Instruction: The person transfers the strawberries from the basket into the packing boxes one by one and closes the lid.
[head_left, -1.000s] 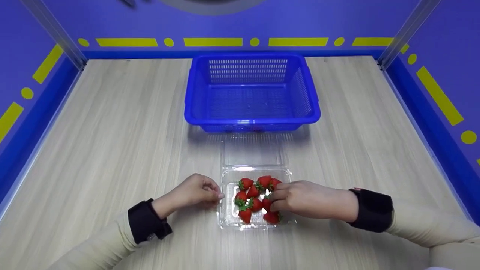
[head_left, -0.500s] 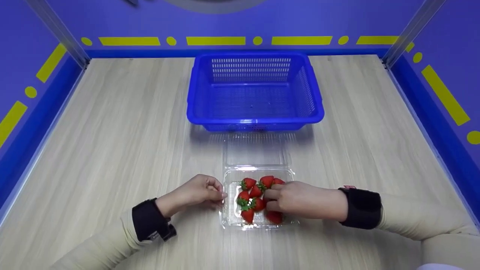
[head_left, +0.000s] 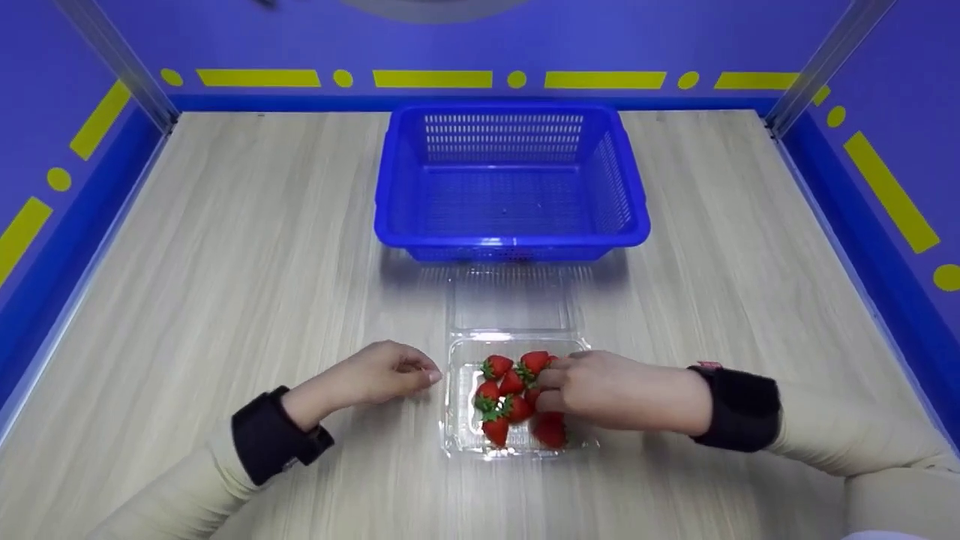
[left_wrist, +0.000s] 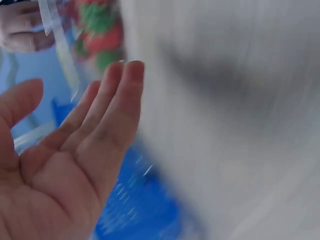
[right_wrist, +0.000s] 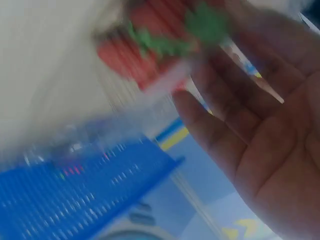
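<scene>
Several red strawberries (head_left: pixel 513 382) with green leaves lie in a clear plastic clamshell box (head_left: pixel 448 405), its lid (head_left: pixel 510 304) folded back flat behind it. My right hand (head_left: pixel 604 390) reaches over the right side of the box, fingertips among the strawberries and partly hiding them. In the right wrist view its fingers (right_wrist: pixel 220 130) are fairly straight beside blurred strawberries (right_wrist: pixel 150 45), with none plainly gripped. Just left of the box, my left hand (head_left: pixel 379 373) hovers apart from it. The left wrist view has that palm bare and its fingers (left_wrist: pixel 112 110) extended.
A blue plastic basket (head_left: pixel 512 241) with slotted walls stands behind the box, close to the lid's far edge. Blue panels with yellow marks (head_left: pixel 433 79) border the wooden table (head_left: pixel 262 225) at the back and both sides.
My left hand has drawn away leftward from the box's edge. My right hand has shifted over the strawberries on the right side, baring more of the front right one since half a second ago.
</scene>
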